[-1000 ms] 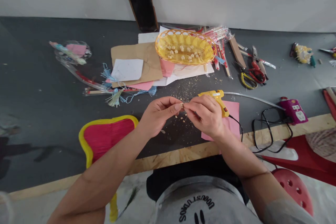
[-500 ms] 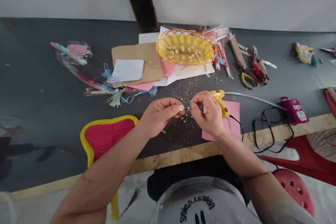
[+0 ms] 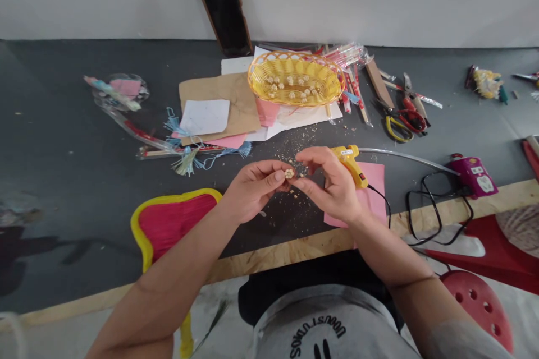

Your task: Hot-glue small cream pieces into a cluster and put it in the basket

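Between thumb and fingers, my left hand pinches a small cream flower-shaped piece. My right hand is just right of it, thumb and fingers apart, the thumb tip close to the piece; nothing shows between them. Beyond the hands a yellow woven basket holds several similar small pieces. Pale crumbs are scattered on the dark table. A yellow glue gun lies right of my right hand, partly over a pink sheet.
Left of the basket are brown paper, a white sheet and blue tassels. Pliers lie at the right, near a purple power box with black cable. A phone leans on the wall. A pink-and-yellow chair back stands at lower left.
My right hand's fingers have spread from a pinch, and its thumb has moved left toward the small piece. My left hand still holds the piece, now showing its flower-like face.
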Demonstrator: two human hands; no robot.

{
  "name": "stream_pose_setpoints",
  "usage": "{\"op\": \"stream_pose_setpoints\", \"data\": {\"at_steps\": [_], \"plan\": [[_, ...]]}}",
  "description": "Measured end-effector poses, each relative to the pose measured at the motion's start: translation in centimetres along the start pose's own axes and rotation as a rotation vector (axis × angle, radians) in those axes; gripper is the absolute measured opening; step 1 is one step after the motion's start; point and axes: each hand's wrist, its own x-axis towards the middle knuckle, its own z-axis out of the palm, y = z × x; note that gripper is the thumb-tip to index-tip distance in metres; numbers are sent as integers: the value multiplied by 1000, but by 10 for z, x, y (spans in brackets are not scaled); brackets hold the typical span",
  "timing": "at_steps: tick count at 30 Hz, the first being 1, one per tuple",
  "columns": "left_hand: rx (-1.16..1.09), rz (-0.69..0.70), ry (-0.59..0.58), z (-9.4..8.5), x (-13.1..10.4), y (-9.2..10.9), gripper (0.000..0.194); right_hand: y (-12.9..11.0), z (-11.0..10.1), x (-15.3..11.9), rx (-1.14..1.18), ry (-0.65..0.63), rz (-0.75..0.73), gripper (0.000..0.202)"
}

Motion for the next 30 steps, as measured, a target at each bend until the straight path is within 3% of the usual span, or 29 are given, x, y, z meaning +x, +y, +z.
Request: {"op": "stream_pose_setpoints", "data": {"at_steps": [3,9,22,26,30], "plan": [[16,-11,-7,0,0,-2,27,-2,0,2,-82,-65,-64,20],[80,6,29,-1,1,-2,28,-3,0,4,-155,-23,-121,14],[101,21,31,-1,0,-1,26,-1,1,3,-110,-73,-68,20],[105,1,1,1,0,-1,26,-2,0,3,-59,-72,-96,11],[123,35,62,1,1,-1,25,-3,-1,5,-137,-56,-130,10]]}}
